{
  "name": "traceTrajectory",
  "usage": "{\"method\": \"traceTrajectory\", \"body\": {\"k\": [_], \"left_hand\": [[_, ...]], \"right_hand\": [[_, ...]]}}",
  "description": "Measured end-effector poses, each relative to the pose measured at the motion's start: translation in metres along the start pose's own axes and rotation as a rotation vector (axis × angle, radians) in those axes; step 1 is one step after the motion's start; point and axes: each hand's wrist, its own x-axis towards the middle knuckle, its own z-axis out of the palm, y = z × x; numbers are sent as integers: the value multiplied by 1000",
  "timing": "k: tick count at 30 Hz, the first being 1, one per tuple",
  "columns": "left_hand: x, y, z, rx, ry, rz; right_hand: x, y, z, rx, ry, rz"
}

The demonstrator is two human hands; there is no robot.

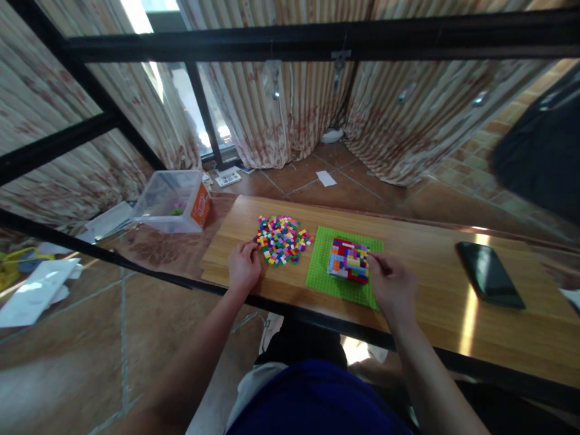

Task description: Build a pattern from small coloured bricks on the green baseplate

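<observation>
On counter (430, 284): brick block (348, 260) part-built on green plate (326, 278), loose pile (281, 240) unused; left hand (243, 266) at pile, grip unclear; right hand (393, 284) pinched at block.

On the wooden worktop (430, 254) the left hand (243, 267) rests at the near-left edge of a heap of small coloured bricks (283, 240), fingers curled — touching or just beside it. The right hand (392, 284) sits at the right side of a multicoloured brick block (348, 259) built on a green baseplate (324, 266). A dark phone (489, 273) lies well to the right — a clear plastic bin (174, 201) stands on the floor to the left.
</observation>
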Motion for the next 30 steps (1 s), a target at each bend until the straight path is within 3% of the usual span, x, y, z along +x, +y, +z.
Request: {"method": "traceTrajectory", "body": {"k": [5,9,12,17,30], "left_hand": [[-1,2,0,-19,6,-16],[-2,2,0,-26,6,-18],[-2,3,0,-25,2,-24],[-2,2,-1,-16,1,-31],[1,-4,0,-2,0,-4]], "right_hand": [[-29,-56,42,22,-327,-285],[-41,-71,82,-193,-517,-338],[-40,-74,99,-372,-611,-349],[-37,-73,108,-541,-643,-376],[-41,-77,103,-534,-647,-418]]}}
